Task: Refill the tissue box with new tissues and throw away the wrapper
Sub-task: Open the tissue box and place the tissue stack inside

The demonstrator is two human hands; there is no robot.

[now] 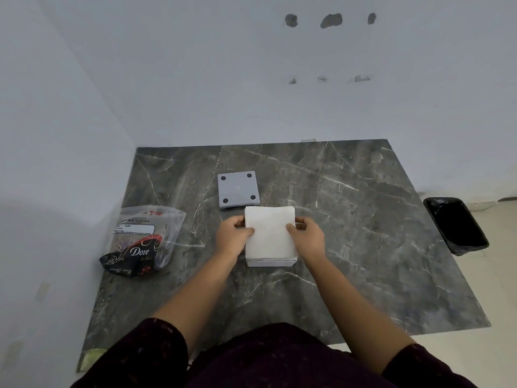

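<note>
The left hand point(232, 233) and right hand point(306, 236) are gripping the tissues point(270, 233) by the sides, fingers point(239, 222) curled round, thumbs on top. The tissues are sitting in the white tissue box point(270, 263) at the middle of the tabletop point(363, 247). The wrapper point(142, 236) is lying near the left edge.

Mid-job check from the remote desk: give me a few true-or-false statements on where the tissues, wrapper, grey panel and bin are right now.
1. The left hand and right hand both hold the tissue stack. True.
2. The wrapper is in the bin. False: it lies on the table, left of the stack.
3. The grey panel with four black dots lies beyond the stack. True.
4. The bin stands on the table. False: it stands off the table's right edge.
</note>
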